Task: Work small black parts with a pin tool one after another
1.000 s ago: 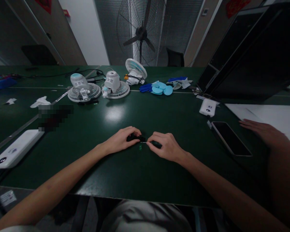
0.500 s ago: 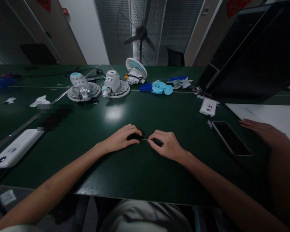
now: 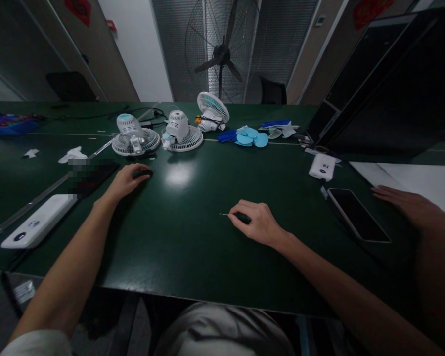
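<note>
My left hand [image 3: 126, 180] rests on the green table, left of centre and in front of the fans. Its fingers and thumb curl around a dark shape [image 3: 143, 173], which I cannot make out. Near the middle of the table, my right hand [image 3: 258, 221] pinches a thin metal rod [image 3: 223, 214] between thumb and fingertips. The rod's tip points left, and its other end is hidden by the fingers. Two white fans [image 3: 135, 141] lie face down beyond my left hand, and a third fan [image 3: 212, 111] sits tilted behind them.
Light-blue fan blades [image 3: 250, 137] lie by blue gloves [image 3: 227, 136]. On the right are a white power bank [image 3: 322, 167], a phone [image 3: 358, 215] and another person's hand [image 3: 404, 202] on white sheets. A long white device [image 3: 39, 221] lies at left; a large black screen [image 3: 389, 89] stands at right.
My left hand has moved away from the rod, to the left and farther back on the table. The right hand stays nearly in place, holding the rod. The view has shifted slightly.
</note>
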Motion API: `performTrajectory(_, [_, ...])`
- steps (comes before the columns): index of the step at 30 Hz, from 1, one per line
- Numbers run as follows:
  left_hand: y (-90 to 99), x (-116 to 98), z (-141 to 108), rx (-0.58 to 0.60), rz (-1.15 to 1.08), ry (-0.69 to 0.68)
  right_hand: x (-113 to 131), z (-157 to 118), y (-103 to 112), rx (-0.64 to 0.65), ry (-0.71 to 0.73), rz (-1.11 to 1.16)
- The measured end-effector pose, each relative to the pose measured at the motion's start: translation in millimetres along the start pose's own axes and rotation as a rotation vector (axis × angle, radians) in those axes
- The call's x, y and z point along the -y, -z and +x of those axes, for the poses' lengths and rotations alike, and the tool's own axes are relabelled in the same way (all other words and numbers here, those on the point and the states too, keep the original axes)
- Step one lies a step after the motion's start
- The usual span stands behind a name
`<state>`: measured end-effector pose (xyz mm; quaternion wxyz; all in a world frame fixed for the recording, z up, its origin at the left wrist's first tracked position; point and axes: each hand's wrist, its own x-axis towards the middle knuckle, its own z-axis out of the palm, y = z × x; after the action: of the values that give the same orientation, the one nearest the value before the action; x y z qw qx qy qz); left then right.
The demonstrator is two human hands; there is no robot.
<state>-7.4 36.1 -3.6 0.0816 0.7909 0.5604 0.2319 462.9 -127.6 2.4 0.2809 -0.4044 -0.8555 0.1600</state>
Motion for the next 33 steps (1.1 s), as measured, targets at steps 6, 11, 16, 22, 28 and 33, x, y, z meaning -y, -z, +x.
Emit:
performTrajectory(6, [1.0, 5, -1, -0.042, 0.089, -0.066, 0, 1, 1, 0.009, 0.006, 0.018])
performTrajectory(11, [0.9, 12, 3, -0.074, 0.103, -0.163, -1, 1, 0, 0.002, 0.015, 0.024])
performTrajectory(16, [6.8, 26, 1, 0.04, 0.141, -0.197, -2, -1, -1, -0.006, 0.007, 0.011])
performTrajectory(22, [9.4, 31, -1, 0.021, 0.12, -0.14, -3, -1, 0, 0.011, 0.004, 0.011])
performTrajectory(28, [13.7, 14, -2, 0.0, 0.126, -0.077, -4, -1, -1, 0.014, 0.002, 0.024])
performTrajectory(33, [20.6, -2, -6, -0.174, 0.063, 0.146, -3, -2, 0, 0.024, 0.005, 0.036])
